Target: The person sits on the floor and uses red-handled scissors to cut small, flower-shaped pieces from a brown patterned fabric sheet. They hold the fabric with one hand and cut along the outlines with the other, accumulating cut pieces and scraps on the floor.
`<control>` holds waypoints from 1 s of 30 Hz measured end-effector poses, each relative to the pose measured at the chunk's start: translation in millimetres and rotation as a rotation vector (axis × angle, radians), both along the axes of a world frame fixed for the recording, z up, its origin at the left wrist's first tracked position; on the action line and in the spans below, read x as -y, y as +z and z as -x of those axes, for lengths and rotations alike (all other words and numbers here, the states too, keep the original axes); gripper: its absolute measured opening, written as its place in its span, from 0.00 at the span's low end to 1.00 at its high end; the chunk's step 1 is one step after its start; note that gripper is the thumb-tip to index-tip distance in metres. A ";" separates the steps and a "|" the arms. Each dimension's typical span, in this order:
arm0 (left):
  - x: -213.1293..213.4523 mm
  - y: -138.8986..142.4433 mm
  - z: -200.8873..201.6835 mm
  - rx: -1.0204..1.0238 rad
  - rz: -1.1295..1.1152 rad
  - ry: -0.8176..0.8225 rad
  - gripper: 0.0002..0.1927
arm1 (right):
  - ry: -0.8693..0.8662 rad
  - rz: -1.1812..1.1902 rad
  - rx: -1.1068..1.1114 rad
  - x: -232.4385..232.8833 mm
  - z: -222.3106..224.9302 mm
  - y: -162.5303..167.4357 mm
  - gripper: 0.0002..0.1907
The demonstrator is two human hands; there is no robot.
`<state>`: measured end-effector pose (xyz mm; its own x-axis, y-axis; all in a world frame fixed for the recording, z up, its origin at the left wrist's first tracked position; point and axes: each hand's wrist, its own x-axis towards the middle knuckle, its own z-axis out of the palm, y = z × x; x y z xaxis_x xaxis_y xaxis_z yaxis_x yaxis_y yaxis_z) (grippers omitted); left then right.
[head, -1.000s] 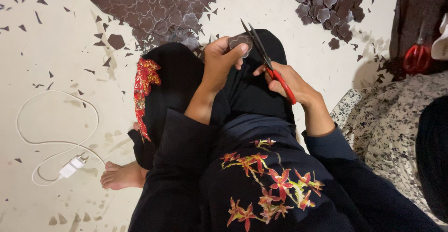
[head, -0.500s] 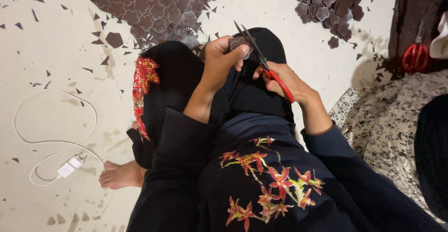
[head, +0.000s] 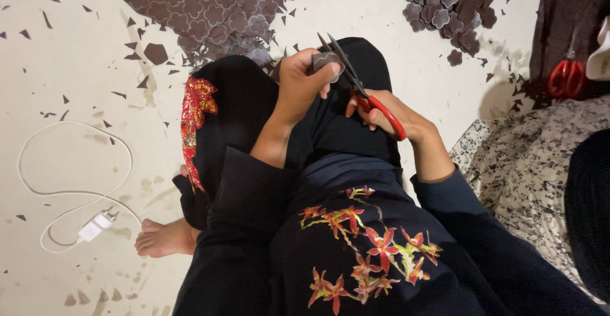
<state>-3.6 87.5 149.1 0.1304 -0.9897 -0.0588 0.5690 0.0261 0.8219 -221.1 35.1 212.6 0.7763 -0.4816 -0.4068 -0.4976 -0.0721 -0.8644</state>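
We see the left hand (head: 304,84) pinching a small brown scalloped cutout (head: 326,60) above the lap, thin flat material, maybe leather or felt, can't tell. The right hand (head: 387,114) is closed around the red handles of the scissors (head: 356,87); its dark metal blades are parted and touch the cutout's edge. On the pale floor (head: 76,87) ahead, we note a large brown sheet (head: 203,4) stamped with the same lobed pattern, and a heap of finished cutouts (head: 448,1) to the upper right. Tiny offcuts are scattered around. A second pair of red scissors (head: 565,74) lies on dark cloth at right. A white charger cable (head: 70,189) loops at left, near a bare foot (head: 166,238).
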 end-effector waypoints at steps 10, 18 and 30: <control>0.5 -1.0 4.3 0.041 -0.030 0.056 0.05 | -0.078 0.003 0.039 -7.4 -0.5 -16.0 0.55; -0.9 -1.2 1.8 0.092 0.005 0.055 0.04 | -0.082 0.004 0.052 -6.1 3.6 -17.3 0.52; 2.1 -0.6 -1.1 0.087 -0.022 0.084 0.04 | -0.181 0.024 0.078 -5.6 21.0 -33.8 0.46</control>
<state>-2.4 85.5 148.5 0.2186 -0.9736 -0.0656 0.4925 0.0521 0.8688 -242.1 40.7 178.8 0.7052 -0.6248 -0.3352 -0.4355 -0.0087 -0.9001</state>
